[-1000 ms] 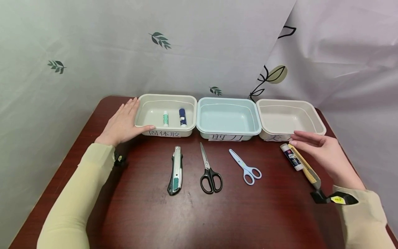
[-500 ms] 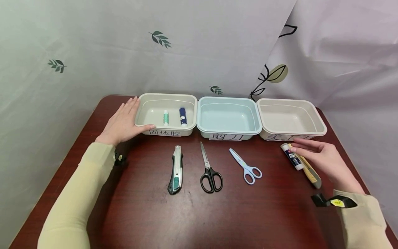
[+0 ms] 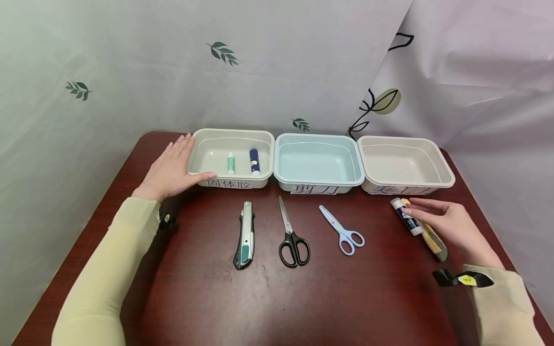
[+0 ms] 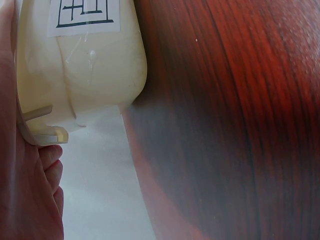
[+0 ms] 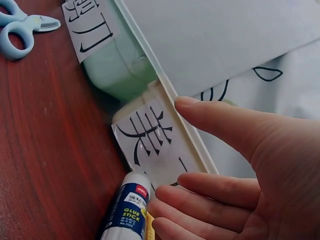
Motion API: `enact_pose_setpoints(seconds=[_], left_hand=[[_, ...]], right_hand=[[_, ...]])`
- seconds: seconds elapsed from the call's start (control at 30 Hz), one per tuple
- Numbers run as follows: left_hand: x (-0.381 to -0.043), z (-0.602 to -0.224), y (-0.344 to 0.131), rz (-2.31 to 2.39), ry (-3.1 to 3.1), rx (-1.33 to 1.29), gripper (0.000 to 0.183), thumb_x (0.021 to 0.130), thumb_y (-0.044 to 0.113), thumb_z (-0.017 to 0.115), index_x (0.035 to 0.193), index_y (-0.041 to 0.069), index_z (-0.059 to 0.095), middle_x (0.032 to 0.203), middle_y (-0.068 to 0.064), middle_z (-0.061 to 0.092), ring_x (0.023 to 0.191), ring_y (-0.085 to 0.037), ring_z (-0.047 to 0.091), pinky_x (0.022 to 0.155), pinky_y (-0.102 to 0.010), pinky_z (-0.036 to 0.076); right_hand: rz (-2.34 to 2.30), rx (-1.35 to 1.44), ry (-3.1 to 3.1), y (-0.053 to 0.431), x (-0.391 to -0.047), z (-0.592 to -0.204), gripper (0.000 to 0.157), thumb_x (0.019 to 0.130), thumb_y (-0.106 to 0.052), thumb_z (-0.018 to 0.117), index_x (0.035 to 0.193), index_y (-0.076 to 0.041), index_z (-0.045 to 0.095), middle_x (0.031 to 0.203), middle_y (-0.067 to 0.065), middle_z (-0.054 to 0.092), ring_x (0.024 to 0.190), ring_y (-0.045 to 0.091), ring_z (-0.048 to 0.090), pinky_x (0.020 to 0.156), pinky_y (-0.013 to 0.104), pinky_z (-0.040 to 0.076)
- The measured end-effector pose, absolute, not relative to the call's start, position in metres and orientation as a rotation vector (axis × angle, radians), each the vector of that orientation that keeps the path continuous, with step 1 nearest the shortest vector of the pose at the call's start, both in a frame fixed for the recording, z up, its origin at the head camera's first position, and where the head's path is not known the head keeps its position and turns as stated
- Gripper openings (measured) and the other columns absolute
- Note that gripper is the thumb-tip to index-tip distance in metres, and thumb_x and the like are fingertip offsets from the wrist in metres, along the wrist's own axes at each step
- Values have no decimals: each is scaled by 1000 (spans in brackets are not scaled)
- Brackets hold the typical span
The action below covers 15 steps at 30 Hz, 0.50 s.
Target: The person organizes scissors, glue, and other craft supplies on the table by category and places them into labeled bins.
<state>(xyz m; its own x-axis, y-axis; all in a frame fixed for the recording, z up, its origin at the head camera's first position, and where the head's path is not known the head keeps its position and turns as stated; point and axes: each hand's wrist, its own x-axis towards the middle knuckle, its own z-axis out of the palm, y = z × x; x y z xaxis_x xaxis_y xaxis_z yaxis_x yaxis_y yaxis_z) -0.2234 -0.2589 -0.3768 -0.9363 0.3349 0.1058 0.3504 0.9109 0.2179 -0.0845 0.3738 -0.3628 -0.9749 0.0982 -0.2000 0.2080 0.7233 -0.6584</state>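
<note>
My left hand (image 3: 169, 172) rests on the left corner of a cream bin (image 3: 216, 180), fingers straight and thumb along its front rim. Inside that bin lie a small green glue stick (image 3: 231, 163) and a blue glue stick (image 3: 254, 162). At the right, my right hand (image 3: 452, 222) hovers beside a white-capped glue stick (image 5: 129, 207), thumb and fingers apart and nothing held. Right against that glue stick lies a yellow utility knife (image 3: 434, 244), partly covered by the fingers. In the right wrist view the fingertips come close to the glue stick; contact is unclear.
A light blue bin (image 3: 319, 166) and a second cream bin (image 3: 404, 163) continue the row along the back. In front lie a silver-green utility knife (image 3: 245, 235), black-handled scissors (image 3: 292, 245) and light blue scissors (image 3: 344, 233) on the dark red table (image 3: 242, 307).
My right hand has come down and back from the right bin's front toward the glue stick and yellow knife, its fingers now lower. The left hand stays put.
</note>
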Motion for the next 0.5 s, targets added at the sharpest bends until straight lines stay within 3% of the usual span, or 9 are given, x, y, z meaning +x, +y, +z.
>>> enact_pose_setpoints(seconds=[0.27, 0.5], left_hand=[[-223, -376, -259, -363, -3015, -537, 118, 88, 76, 57, 162, -2, 9, 166, -24, 12, 154, -35, 8, 124, -45, 1], [-224, -377, -259, -357, -3014, -537, 118, 87, 76, 57, 162, -2, 9, 166, -24, 12, 154, -35, 8, 124, -44, 1]], right_hand=[[-1186, 229, 2719, 373, -83, -367, 66, 93, -50, 73, 142, -7, 62, 124, -11, 68, 105, -6, 53, 76, 13, 48], [-1236, 210, 2720, 369, -85, -374, 66, 91, -47, 76, 141, -5, 62, 124, -7, 70, 102, -12, 55, 76, 12, 48]])
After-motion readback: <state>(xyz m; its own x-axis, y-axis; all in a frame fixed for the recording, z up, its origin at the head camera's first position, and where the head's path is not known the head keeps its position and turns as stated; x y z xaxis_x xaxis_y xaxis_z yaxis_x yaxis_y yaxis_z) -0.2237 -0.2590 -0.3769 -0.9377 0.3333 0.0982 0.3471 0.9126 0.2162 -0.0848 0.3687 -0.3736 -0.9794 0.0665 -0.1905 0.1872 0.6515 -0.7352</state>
